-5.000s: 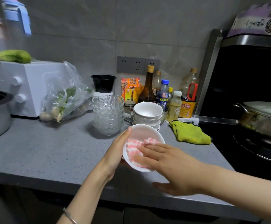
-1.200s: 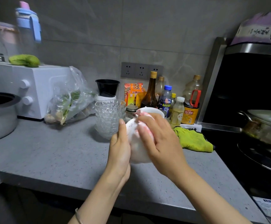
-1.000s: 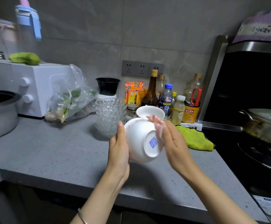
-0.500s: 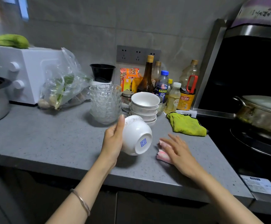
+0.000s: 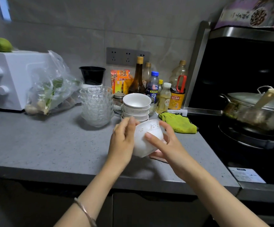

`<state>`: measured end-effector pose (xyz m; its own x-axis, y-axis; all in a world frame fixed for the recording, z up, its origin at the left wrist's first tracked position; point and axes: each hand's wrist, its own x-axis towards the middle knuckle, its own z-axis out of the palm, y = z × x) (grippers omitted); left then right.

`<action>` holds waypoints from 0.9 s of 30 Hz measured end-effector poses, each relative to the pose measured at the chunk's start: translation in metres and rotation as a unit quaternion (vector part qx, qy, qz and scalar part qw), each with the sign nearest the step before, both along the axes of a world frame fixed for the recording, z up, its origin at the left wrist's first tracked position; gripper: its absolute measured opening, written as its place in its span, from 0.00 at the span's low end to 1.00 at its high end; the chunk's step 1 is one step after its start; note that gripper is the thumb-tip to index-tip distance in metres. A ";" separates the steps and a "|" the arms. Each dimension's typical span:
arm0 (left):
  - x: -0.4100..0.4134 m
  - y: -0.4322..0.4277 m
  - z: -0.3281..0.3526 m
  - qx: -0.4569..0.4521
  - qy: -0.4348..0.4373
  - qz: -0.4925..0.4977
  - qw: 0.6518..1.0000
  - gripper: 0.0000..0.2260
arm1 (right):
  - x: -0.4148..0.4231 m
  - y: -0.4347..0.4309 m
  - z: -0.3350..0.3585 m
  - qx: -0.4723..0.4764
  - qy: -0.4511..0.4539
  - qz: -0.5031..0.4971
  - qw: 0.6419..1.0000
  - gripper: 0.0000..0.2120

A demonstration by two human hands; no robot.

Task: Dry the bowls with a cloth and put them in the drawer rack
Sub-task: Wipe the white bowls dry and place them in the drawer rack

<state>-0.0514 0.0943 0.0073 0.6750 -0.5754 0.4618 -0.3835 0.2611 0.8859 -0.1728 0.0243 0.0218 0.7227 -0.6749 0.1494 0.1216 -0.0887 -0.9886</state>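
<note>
White sprig-patterned bowl (image 5: 141, 145) between left hand (image 5: 121, 143) and right hand (image 5: 170, 145).

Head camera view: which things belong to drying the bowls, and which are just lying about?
In use: white bowl, held by left hand and right hand; white bowl stack; glass bowl stack.
Lying about: green cloth, bottles, vegetable bag, lidded pot.
</note>
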 end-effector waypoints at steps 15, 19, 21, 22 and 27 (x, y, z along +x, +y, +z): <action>-0.102 -0.027 -0.010 0.098 0.385 -0.364 0.842 0.14 | -0.151 -0.014 -0.032 -0.222 0.018 -0.157 0.962 0.44; -0.123 -0.028 -0.023 0.103 0.326 -0.361 0.867 0.15 | -0.222 -0.016 -0.069 -0.068 -0.067 -0.291 0.952 0.33; -0.134 -0.026 -0.029 0.108 0.307 -0.363 0.873 0.17 | -0.251 -0.021 -0.102 0.037 -0.056 -0.326 0.943 0.43; -0.139 -0.024 -0.032 0.111 0.299 -0.366 0.874 0.18 | -0.260 -0.024 -0.119 0.091 -0.048 -0.328 0.939 0.46; -0.162 -0.022 -0.043 0.120 0.273 -0.352 0.887 0.23 | -0.268 -0.054 -0.179 0.296 -0.053 -0.291 0.908 0.32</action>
